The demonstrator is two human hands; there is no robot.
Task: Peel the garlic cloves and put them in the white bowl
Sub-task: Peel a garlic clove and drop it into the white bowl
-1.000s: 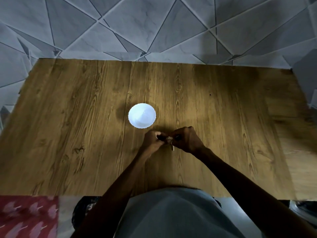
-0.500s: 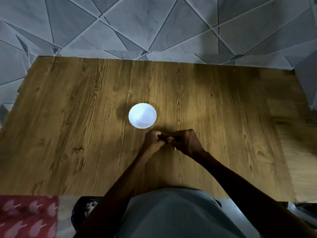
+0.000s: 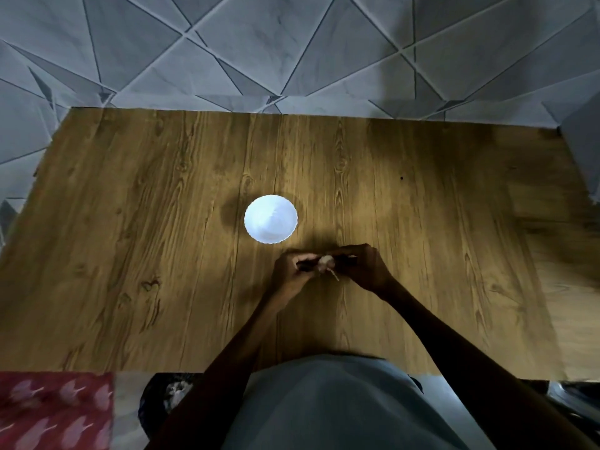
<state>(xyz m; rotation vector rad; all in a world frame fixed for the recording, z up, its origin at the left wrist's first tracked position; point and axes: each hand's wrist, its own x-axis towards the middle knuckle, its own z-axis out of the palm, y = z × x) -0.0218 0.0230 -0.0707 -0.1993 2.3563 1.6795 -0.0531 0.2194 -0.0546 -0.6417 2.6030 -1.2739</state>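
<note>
While the left hand (image 3: 292,271) and right hand (image 3: 365,267) keep pinching the garlic clove (image 3: 325,261) between them at lower centre, little differs from before; a skin strip (image 3: 334,276) dangles beneath. Just above-left sits the white bowl (image 3: 256,233), its contents lost in glare.

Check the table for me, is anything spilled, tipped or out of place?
Nothing stands out. The white bowl sits upright on the wooden table; the left hand and right hand pinch a garlic clove near it, a strip of skin dangling.

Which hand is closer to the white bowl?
Left. The left hand is just this side of the white bowl; the right hand lies farther to the right.
</note>
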